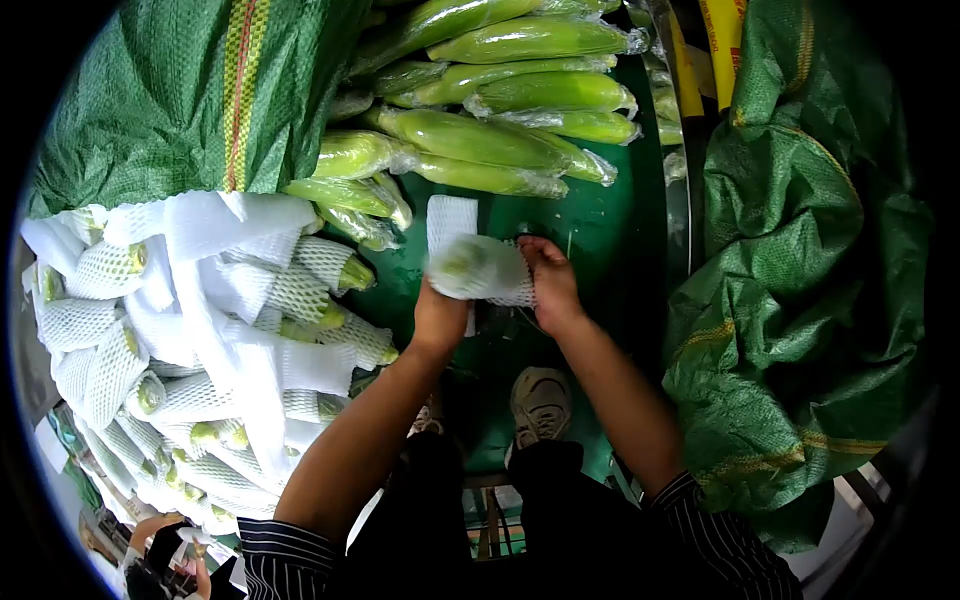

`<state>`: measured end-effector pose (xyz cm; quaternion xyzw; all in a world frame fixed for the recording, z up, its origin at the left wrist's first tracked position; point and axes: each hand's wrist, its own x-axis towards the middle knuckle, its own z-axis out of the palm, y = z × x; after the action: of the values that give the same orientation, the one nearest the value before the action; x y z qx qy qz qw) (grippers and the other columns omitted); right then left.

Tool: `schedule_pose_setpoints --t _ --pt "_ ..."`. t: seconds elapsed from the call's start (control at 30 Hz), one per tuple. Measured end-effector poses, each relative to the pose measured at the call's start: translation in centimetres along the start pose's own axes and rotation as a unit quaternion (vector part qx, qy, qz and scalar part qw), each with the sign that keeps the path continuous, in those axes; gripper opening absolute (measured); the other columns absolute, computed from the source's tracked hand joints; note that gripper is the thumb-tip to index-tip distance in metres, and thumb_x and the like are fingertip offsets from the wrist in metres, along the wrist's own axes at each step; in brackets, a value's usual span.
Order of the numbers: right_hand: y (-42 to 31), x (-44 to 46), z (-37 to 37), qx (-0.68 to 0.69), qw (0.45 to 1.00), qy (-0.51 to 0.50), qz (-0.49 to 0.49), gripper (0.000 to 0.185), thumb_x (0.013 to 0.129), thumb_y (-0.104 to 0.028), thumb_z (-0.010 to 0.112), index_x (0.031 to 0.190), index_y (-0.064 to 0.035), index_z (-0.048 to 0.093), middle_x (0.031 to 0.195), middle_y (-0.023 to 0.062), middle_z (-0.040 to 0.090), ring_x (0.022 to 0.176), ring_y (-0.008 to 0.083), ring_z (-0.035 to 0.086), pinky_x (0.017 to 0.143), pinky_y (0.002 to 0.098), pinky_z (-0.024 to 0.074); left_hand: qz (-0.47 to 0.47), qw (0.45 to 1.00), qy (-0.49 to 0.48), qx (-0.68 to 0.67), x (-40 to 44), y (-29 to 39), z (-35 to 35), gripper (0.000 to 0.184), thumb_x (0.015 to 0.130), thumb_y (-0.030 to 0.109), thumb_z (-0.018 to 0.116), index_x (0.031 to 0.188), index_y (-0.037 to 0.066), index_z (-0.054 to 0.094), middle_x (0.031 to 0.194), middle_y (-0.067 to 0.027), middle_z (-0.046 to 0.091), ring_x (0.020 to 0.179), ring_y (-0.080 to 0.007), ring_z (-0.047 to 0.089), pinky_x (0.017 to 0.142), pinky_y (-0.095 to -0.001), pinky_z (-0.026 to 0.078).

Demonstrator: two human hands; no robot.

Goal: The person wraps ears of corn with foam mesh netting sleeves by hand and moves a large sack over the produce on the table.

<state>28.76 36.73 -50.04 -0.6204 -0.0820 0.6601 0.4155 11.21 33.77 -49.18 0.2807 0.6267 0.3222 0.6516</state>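
Note:
Between my two hands is an ear of corn (462, 268) in a white foam net sleeve, its left end blurred by motion. My left hand (440, 312) is closed round the left end from below. With fingers bent at the sleeve's right edge, my right hand (548, 285) pinches the net. Behind the corn, a flat white foam sleeve (452, 218) lies on the green surface (620, 230). Film-wrapped green corn ears (480, 145) lie beyond my hands.
Many net-sleeved ears (200, 380) are heaped at the left, below a green woven sack (180, 100). Another green sack (790, 300) hangs at the right, beside a metal edge (678, 200). Another person's hands (175, 550) show at the lower left.

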Motion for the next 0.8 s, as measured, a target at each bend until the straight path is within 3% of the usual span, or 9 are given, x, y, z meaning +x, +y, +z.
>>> schedule_pose_setpoints --t 0.03,0.2,0.37,0.4,0.47,0.57,0.67,0.73,0.8 --pt "0.2 -0.1 0.7 -0.054 0.997 -0.010 -0.046 0.016 0.101 -0.012 0.056 0.110 -0.0032 0.066 0.096 0.0034 0.067 0.084 0.0130 0.060 0.078 0.0292 0.0495 0.214 0.896 -0.040 0.388 0.1 0.1 -1.1 0.045 0.088 0.005 0.065 0.130 0.002 0.052 0.120 -0.0116 0.061 0.109 -0.0273 0.061 0.094 -0.0384 0.049" --pt "-1.4 -5.0 3.4 -0.255 0.945 -0.125 -0.161 0.021 0.099 -0.006 0.051 0.117 -0.0013 0.062 0.103 0.0082 0.069 0.096 0.0173 0.062 0.090 0.0334 0.0494 0.149 0.982 -0.109 -0.040 -3.8 6.7 -1.3 0.094 0.067 0.008 0.087 0.144 0.002 0.033 0.132 -0.0131 0.050 0.123 -0.0239 0.050 0.104 -0.0394 0.042" --pt "-5.2 -7.4 0.7 -0.319 0.865 -0.364 -0.135 0.046 0.097 -0.018 0.065 0.138 -0.0052 0.050 0.129 0.0132 0.057 0.104 0.0175 0.061 0.089 0.0362 0.0516 0.152 0.969 0.026 0.195 -8.7 11.4 -3.0 0.084 0.065 0.011 0.084 0.136 0.002 0.041 0.124 -0.0152 0.051 0.119 -0.0248 0.050 0.102 -0.0381 0.041" --pt "-5.3 -6.8 0.9 -0.327 0.886 -0.314 -0.098 0.050 0.095 -0.022 0.067 0.139 -0.0049 0.048 0.130 0.0142 0.056 0.104 0.0182 0.061 0.088 0.0366 0.0518 0.168 0.954 0.063 0.240 -10.4 12.8 -5.1 0.083 0.065 0.014 0.083 0.137 0.003 0.042 0.122 -0.0170 0.050 0.120 -0.0269 0.049 0.104 -0.0377 0.039" --pt "-4.0 -5.7 1.4 -0.329 0.923 -0.199 -0.013 0.061 0.093 -0.029 0.071 0.141 -0.0042 0.045 0.132 0.0163 0.053 0.105 0.0196 0.061 0.088 0.0374 0.0522 0.331 0.939 -0.086 -0.026 -11.4 13.2 -11.4 0.096 0.072 0.035 0.080 0.150 0.006 0.031 0.144 -0.0155 0.042 0.135 -0.0340 0.038 0.117 -0.0452 0.026" --pt "-0.6 -3.9 3.9 -0.389 0.897 -0.095 -0.186 0.073 0.087 -0.042 0.076 0.138 -0.0004 0.045 0.123 0.0211 0.056 0.098 0.0293 0.062 0.084 0.0393 0.0523 0.481 0.788 -0.070 -0.377 -12.0 25.1 -12.4 0.109 0.082 0.068 0.064 0.159 0.009 0.013 0.162 -0.0207 0.024 0.149 -0.0391 0.022 0.122 -0.0558 0.017" --pt "0.2 -0.7 6.7 -0.495 0.834 -0.014 -0.242 0.065 0.083 -0.042 0.078 0.128 -0.0016 0.052 0.111 0.0176 0.060 0.095 0.0306 0.062 0.083 0.0402 0.0514 0.345 0.920 0.098 -0.158 -11.3 20.4 -9.3 0.053 0.087 0.026 0.063 0.133 0.007 0.043 0.125 -0.0100 0.045 0.114 -0.0218 0.043 0.094 -0.0364 0.035" --pt "-0.2 0.2 7.1 -0.547 0.805 0.006 -0.230 0.041 0.079 -0.029 0.079 0.103 -0.0026 0.059 0.103 0.0211 0.062 0.092 0.0393 0.061 0.077 0.0471 0.0502 0.217 0.975 0.053 0.014 -10.0 14.8 -6.1 0.025 0.091 -0.003 0.062 0.115 0.005 0.063 0.101 -0.0029 0.059 0.091 -0.0102 0.057 0.076 -0.0234 0.048" --pt "0.5 0.8 6.4 -0.412 0.883 -0.081 -0.209 0.025 0.081 -0.011 0.072 0.101 -0.0035 0.059 0.094 0.0111 0.061 0.085 0.0258 0.059 0.074 0.0401 0.0495 0.282 0.946 0.061 0.146 -7.6 10.0 -5.8 0.042 0.088 -0.007 0.066 0.129 0.001 0.058 0.120 -0.0073 0.058 0.101 -0.0156 0.061 0.081 -0.0274 0.052"
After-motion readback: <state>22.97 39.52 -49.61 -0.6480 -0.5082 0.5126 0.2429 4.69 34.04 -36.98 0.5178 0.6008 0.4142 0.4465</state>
